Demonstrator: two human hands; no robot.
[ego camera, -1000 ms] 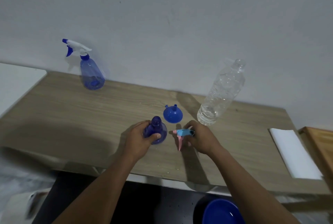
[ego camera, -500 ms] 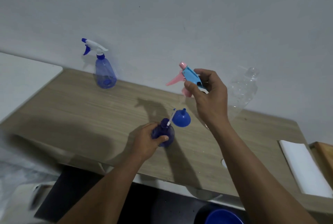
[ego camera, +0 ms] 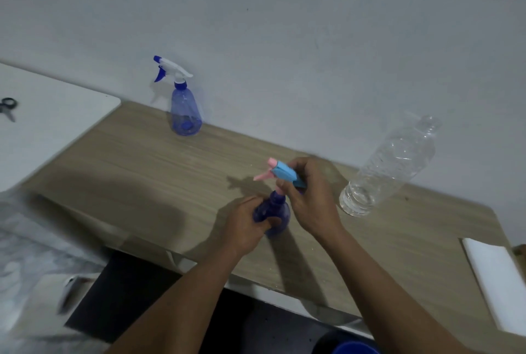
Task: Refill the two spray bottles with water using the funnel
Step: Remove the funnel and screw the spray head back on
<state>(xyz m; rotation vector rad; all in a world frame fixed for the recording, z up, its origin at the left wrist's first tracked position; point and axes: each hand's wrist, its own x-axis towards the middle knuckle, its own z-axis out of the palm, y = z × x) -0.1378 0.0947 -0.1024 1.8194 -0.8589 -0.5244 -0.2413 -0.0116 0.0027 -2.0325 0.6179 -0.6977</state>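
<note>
Left hand (ego camera: 244, 225) wrapped round the body of the near spray bottle (ego camera: 274, 211), which stands upright toward the near edge of the table (ego camera: 142, 171); right hand (ego camera: 310, 200) pinches the pink-and-blue spray head (ego camera: 284, 173), tilted, just over the neck (collar on or off the thread: cannot tell); funnel not visible; second spray bottle (ego camera: 185, 114) capped, far left by the wall; water bottle (ego camera: 392, 165) to the right. Judged step: handling the head at the neck; next move calls for squaring it to the neck while the left hand steadies the bottle.
</note>
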